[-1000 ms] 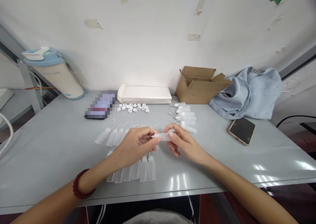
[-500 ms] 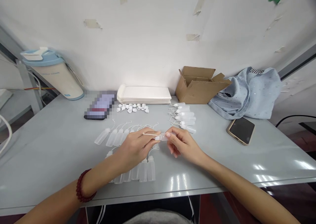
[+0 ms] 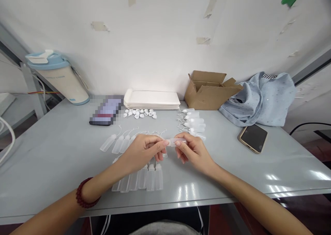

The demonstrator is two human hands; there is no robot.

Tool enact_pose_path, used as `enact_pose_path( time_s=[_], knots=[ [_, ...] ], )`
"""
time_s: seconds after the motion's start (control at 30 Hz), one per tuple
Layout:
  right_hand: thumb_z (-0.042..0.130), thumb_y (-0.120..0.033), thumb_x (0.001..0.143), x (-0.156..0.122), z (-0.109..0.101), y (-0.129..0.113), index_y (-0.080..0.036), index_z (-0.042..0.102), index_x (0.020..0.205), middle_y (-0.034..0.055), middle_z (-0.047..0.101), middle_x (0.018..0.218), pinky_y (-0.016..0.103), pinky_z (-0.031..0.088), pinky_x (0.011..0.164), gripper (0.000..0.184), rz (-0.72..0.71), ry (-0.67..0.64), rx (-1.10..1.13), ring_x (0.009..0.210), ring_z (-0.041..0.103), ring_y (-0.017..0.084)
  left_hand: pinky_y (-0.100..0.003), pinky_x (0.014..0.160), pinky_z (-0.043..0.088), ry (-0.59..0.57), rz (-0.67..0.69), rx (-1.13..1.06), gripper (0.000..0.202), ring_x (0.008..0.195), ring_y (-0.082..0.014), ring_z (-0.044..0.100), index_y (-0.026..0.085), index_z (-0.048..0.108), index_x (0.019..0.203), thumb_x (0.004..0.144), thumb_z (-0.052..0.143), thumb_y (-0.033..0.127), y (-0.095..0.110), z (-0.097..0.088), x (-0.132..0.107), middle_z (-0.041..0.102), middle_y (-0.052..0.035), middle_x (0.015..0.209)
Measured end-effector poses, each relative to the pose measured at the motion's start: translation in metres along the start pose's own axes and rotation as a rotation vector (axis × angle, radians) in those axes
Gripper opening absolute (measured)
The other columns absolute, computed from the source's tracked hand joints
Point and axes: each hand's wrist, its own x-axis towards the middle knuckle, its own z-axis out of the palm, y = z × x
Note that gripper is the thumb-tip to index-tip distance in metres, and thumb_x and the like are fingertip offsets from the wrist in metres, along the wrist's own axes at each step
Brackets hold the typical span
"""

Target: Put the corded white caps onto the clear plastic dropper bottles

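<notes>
A small translucent plastic bottle [image 3: 173,142] lies sideways between my two hands above the middle of the table. Its neck end is pinched by my left hand [image 3: 147,149], the thumb stretched along the top and the other fingers curled below; the cap there is mostly covered. My right hand [image 3: 193,149] grips the bottle's body between thumb and index finger. Under and behind my left hand lie similar bottles with white cords, one row [image 3: 117,144] farther back and another row [image 3: 151,179] near the front edge, both partly hidden.
Loose white caps [image 3: 141,115] lie before a stack of white envelopes [image 3: 152,98]. More corded bottles [image 3: 195,121] lie right of them, near an open cardboard box [image 3: 207,98]. A phone [image 3: 253,138] and blue cloth bag [image 3: 274,102] are right; a tumbler [image 3: 66,81] stands left.
My left hand has turned: its thumb now lies along the top of the neck end, covering the cap and cord seen before. My right hand keeps its grip. The view has shifted slightly.
</notes>
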Motion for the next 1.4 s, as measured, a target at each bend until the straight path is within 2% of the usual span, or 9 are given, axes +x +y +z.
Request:
enact_pose_path(
  time_s=[0.07, 0.27, 0.37, 0.5, 0.77, 0.93, 1.2, 1.3, 1.4],
  knots=[
    [0.049, -0.045, 0.09, 0.0, 0.0, 0.0, -0.019, 0.055, 0.085, -0.0042, 0.054, 0.053, 0.021, 0.034, 0.04, 0.028, 0.01, -0.004, -0.011, 0.039, 0.047, 0.009, -0.019, 0.051, 0.048, 0.027, 0.056, 0.106, 0.037, 0.052, -0.0109, 0.061, 0.015, 0.063, 0.065, 0.092, 0.048, 0.036, -0.003, 0.001, 0.0, 0.064, 0.0001, 0.057],
    [0.047, -0.048, 0.091, 0.0, -0.001, -0.001, -0.018, 0.055, 0.079, -0.0062, 0.051, 0.045, 0.02, 0.032, 0.038, 0.033, 0.068, -0.023, -0.003, 0.033, 0.042, 0.007, -0.022, 0.06, 0.049, 0.288, 0.666, 0.55, 0.017, 0.07, -0.0124, 0.062, 0.015, 0.061, 0.083, 0.094, 0.049, 0.021, -0.026, 0.007, 0.001, 0.069, -0.0047, 0.081],
    [0.044, -0.051, 0.091, 0.001, -0.002, -0.002, -0.018, 0.052, 0.073, -0.0068, 0.049, 0.041, 0.019, 0.032, 0.037, 0.038, 0.112, -0.05, 0.023, 0.031, 0.04, 0.006, -0.023, 0.064, 0.05, 0.327, 0.802, 0.711, 0.01, 0.079, -0.014, 0.064, 0.016, 0.059, 0.093, 0.094, 0.049, 0.017, -0.034, 0.007, 0.001, 0.069, -0.0065, 0.09],
    [0.044, -0.052, 0.091, 0.002, -0.003, -0.004, -0.019, 0.048, 0.067, -0.0068, 0.048, 0.041, 0.019, 0.032, 0.037, 0.041, 0.132, -0.07, 0.052, 0.031, 0.04, 0.006, -0.024, 0.064, 0.05, 0.321, 0.763, 0.648, 0.007, 0.076, -0.0136, 0.064, 0.016, 0.059, 0.093, 0.093, 0.052, 0.018, -0.029, 0.007, 0.001, 0.069, -0.0056, 0.088],
    [0.049, -0.046, 0.09, 0.0, 0.0, -0.001, -0.018, 0.057, 0.084, -0.0056, 0.047, 0.049, 0.022, 0.032, 0.042, 0.03, -0.03, -0.006, -0.087, 0.04, 0.043, 0.009, -0.019, 0.057, 0.046, 0.042, 0.274, 0.289, 0.035, 0.06, -0.01, 0.059, 0.016, 0.059, 0.067, 0.095, 0.043, 0.028, -0.006, 0.001, 0.001, 0.065, -0.0002, 0.068],
    [0.048, -0.046, 0.09, 0.0, -0.004, -0.002, -0.018, 0.058, 0.084, -0.0061, 0.042, 0.049, 0.023, 0.028, 0.044, 0.031, -0.029, -0.046, -0.082, 0.043, 0.039, 0.009, -0.021, 0.051, 0.037, 0.116, 0.564, 0.515, 0.036, 0.051, -0.0092, 0.046, 0.017, 0.048, 0.062, 0.097, 0.04, 0.022, -0.013, 0.004, -0.001, 0.05, 0.0032, 0.054],
    [0.053, -0.055, 0.085, 0.005, -0.009, -0.007, -0.019, 0.045, 0.062, -0.0091, 0.031, 0.042, 0.022, 0.02, 0.039, 0.043, 0.164, -0.162, 0.143, 0.037, 0.027, 0.006, -0.025, 0.047, 0.039, 0.296, 0.956, 1.079, 0.017, 0.054, -0.0123, 0.049, 0.012, 0.051, 0.103, 0.093, 0.037, 0.008, -0.024, 0.008, -0.007, 0.056, -0.0011, 0.07],
    [0.057, -0.057, 0.081, 0.007, -0.007, -0.006, -0.021, 0.036, 0.057, -0.01, 0.024, 0.045, 0.022, 0.02, 0.038, 0.049, 0.226, -0.164, 0.24, 0.038, 0.023, 0.005, -0.025, 0.049, 0.041, 0.315, 0.973, 1.024, 0.019, 0.055, -0.0124, 0.051, 0.011, 0.051, 0.106, 0.092, 0.039, 0.007, -0.026, 0.008, -0.005, 0.059, -0.0031, 0.074],
    [0.054, -0.056, 0.083, 0.009, -0.006, -0.003, -0.021, 0.036, 0.057, -0.0097, 0.023, 0.048, 0.022, 0.021, 0.038, 0.048, 0.227, -0.169, 0.286, 0.04, 0.022, 0.005, -0.024, 0.051, 0.041, 0.252, 0.81, 0.846, 0.009, 0.058, -0.0121, 0.053, 0.015, 0.054, 0.095, 0.094, 0.045, 0.014, -0.025, 0.007, 0.0, 0.06, -0.0023, 0.074]
  ],
)
